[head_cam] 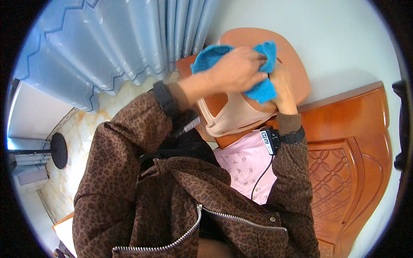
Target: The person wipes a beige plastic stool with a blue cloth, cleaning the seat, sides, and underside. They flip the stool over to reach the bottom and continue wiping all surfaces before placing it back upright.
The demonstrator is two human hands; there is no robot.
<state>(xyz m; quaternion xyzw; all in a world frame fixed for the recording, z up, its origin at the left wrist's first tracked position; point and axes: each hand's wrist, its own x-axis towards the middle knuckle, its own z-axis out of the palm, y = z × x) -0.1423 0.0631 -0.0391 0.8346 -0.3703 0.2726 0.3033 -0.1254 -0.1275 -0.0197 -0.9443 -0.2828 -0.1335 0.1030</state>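
Note:
A bright blue cloth (pixel 263 92) is bunched in my left hand (pixel 238 69), which presses it against a tan plastic chair (pixel 290 54). Motion blurs the hand slightly, and loose folds spread out on both sides of it. My right hand (pixel 284 84) is close by at the chair's right side, touching the chair. The cloth partly covers its fingers, so what they grip is unclear. The paler, beige part of the chair (pixel 226 124), with cut-out openings, faces my body.
Beneath the chair is reddish-brown wood (pixel 222 140). Pink patterned fabric (pixel 238 164) lies nearer me. A carved wooden headboard (pixel 335 171) rises at right, against a pale wall (pixel 348 48). Blue curtains (pixel 129 38) hang at left above a marble-look floor (pixel 87 129) with a round black base (pixel 59 151).

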